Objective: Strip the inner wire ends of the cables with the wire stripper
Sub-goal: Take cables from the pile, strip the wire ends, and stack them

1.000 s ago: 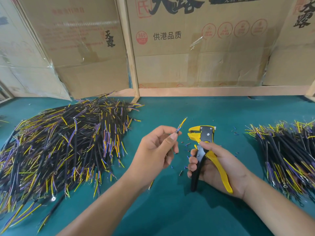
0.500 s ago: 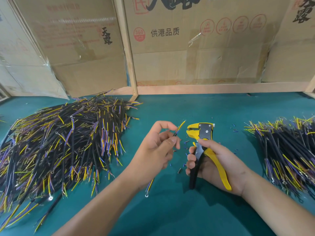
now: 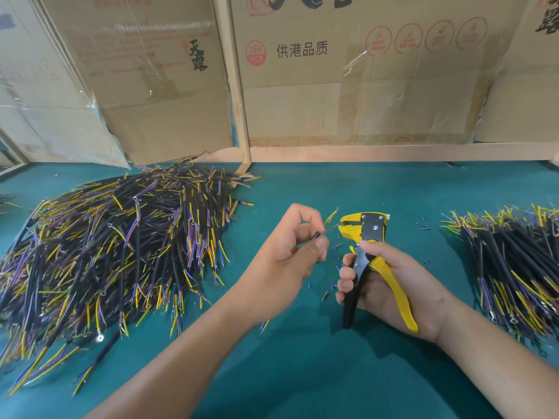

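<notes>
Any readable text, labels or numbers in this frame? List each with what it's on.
"供港品质": middle carton
"360" in a red round stamp, smaller line beneath blurred: middle carton
"天露": left carton
Large black characters at the top edge and on the right carton: cut off
Faint red print and round red icons on the cartons: unreadable
Stripper: no text readable

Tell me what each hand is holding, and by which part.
The left hand pinches a cable near its end; the right hand grips the wire stripper by its handles.
</notes>
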Action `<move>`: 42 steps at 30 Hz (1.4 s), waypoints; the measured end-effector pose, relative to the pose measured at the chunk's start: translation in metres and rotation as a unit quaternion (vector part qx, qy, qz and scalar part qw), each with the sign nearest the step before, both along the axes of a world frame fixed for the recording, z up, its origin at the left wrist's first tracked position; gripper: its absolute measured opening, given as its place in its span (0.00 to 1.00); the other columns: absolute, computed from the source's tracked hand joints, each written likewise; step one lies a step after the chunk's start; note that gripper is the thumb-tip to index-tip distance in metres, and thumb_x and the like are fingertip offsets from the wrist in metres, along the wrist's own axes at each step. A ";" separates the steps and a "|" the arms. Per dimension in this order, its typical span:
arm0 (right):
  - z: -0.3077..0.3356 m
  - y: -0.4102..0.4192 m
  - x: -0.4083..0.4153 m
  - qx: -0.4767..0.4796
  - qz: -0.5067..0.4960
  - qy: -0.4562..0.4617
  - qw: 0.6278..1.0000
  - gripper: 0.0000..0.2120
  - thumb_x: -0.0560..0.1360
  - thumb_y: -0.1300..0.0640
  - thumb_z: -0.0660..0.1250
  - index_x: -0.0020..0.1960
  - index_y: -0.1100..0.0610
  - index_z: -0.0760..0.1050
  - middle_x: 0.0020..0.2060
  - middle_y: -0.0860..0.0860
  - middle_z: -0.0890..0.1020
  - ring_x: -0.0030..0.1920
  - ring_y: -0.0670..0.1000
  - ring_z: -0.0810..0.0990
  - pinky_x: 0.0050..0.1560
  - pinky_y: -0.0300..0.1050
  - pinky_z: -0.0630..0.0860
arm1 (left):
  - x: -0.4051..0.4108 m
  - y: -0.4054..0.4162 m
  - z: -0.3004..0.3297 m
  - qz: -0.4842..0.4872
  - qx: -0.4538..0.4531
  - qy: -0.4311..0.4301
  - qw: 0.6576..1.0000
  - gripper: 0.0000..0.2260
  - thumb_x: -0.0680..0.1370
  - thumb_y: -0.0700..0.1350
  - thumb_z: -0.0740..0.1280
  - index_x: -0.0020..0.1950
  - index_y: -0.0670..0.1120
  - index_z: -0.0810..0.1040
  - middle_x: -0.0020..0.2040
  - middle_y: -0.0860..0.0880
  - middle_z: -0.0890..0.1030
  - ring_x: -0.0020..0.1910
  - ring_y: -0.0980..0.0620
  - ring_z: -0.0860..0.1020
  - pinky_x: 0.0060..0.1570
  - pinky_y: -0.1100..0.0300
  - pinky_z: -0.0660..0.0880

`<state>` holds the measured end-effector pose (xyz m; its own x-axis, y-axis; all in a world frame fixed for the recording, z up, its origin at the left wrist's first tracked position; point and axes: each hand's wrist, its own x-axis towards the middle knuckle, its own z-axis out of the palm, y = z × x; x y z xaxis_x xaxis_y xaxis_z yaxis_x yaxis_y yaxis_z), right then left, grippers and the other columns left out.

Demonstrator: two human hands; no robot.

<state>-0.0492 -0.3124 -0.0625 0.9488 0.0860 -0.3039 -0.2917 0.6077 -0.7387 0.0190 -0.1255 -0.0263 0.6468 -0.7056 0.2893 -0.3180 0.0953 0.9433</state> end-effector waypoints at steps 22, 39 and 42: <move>0.003 0.018 -0.016 -0.038 0.089 -0.104 0.990 0.16 0.71 0.51 0.74 0.49 0.62 0.76 0.38 0.59 0.72 0.37 0.59 0.73 0.45 0.57 0.77 | 0.015 0.006 -0.010 0.091 0.068 -0.206 0.972 0.06 0.83 0.43 0.56 0.54 0.54 0.68 0.37 0.47 0.67 0.36 0.44 0.64 0.37 0.46 0.66; 0.005 0.018 -0.020 -0.066 0.110 -0.131 0.983 0.16 0.73 0.51 0.74 0.49 0.62 0.77 0.37 0.60 0.72 0.37 0.60 0.73 0.46 0.58 0.76 | 0.009 0.007 -0.003 0.144 0.153 -0.268 0.940 0.08 0.84 0.40 0.56 0.55 0.54 0.64 0.35 0.46 0.71 0.34 0.42 0.67 0.36 0.43 0.69; 0.006 0.018 -0.021 -0.072 0.109 -0.130 0.983 0.16 0.74 0.50 0.74 0.49 0.63 0.77 0.37 0.60 0.72 0.37 0.60 0.73 0.46 0.58 0.76 | 0.007 0.006 -0.001 0.145 0.156 -0.263 0.941 0.08 0.84 0.40 0.56 0.55 0.54 0.63 0.36 0.46 0.72 0.35 0.41 0.68 0.37 0.44 0.69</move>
